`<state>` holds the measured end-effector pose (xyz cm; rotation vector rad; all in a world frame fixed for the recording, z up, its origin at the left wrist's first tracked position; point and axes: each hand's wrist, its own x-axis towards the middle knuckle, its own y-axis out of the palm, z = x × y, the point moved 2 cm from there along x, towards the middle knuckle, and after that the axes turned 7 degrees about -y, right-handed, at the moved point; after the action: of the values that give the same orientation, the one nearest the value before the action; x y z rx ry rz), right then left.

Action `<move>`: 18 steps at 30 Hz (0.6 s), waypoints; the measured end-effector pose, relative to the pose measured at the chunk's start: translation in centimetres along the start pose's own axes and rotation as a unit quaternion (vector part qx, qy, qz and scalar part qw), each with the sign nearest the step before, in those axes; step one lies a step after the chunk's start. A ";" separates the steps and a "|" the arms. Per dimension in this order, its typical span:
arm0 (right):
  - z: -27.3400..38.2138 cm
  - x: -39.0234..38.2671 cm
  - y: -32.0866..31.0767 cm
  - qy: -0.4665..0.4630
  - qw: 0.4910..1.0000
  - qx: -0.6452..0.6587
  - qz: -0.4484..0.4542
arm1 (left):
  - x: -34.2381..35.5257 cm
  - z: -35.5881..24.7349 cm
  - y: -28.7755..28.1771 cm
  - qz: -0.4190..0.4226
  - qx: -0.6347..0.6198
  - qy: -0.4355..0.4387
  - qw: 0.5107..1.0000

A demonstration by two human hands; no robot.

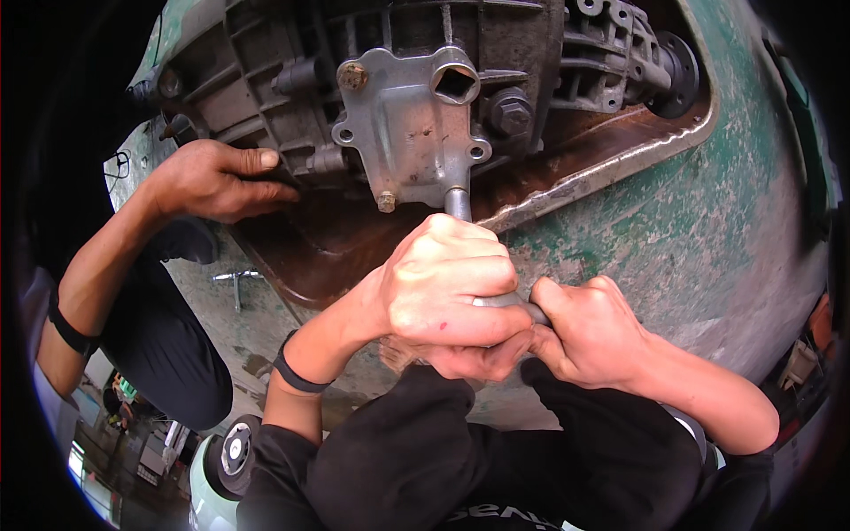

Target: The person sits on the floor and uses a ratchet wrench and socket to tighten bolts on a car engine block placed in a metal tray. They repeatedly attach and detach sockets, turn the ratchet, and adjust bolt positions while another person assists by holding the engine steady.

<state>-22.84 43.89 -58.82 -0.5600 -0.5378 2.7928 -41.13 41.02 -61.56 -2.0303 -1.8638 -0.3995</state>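
Observation:
My left hand (456, 288) is wrapped round the head end of a socket wrench (458, 205). Its grey socket end points up to the lower right corner of a metal cover plate (412, 137) on a gearbox (248, 80). What sits inside the socket is hidden. To the right, my right hand (593, 332) grips the wrench handle, with its thumb and fingers closed. A bolt (386, 202) sits at the plate's lower left corner, and a rusty bolt (352, 76) at the upper left. Two side holes in the plate show no bolts.
The gearbox rests in a rusty metal tray (611, 168) on a worn green floor (673, 221). Another person's hand (221, 181) is beside the housing at left. A T-shaped metal tool (237, 279) lies on the floor. At lower left stands a wheeled pale green object (212, 504).

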 end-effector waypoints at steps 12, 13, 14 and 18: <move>2.7 3.3 -6.7 -0.033 0.969 -0.215 0.115 | -1.6 0.1 1.0 -0.157 0.024 -0.003 0.987; 2.5 3.4 -7.0 -0.021 0.965 -0.218 0.145 | -1.5 0.0 1.1 -0.176 0.027 -0.011 0.984; 2.4 3.3 -7.3 -0.032 0.964 -0.226 0.140 | -1.4 -0.1 1.1 -0.178 0.025 -0.007 0.984; 2.1 2.6 -5.8 -0.057 0.967 -0.246 0.034 | -0.4 0.3 0.8 -0.162 0.001 0.008 0.987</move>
<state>-25.14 49.26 -55.60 -0.5165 -1.2782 2.7633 -40.36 40.74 -62.09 -1.7167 -2.1869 -0.4952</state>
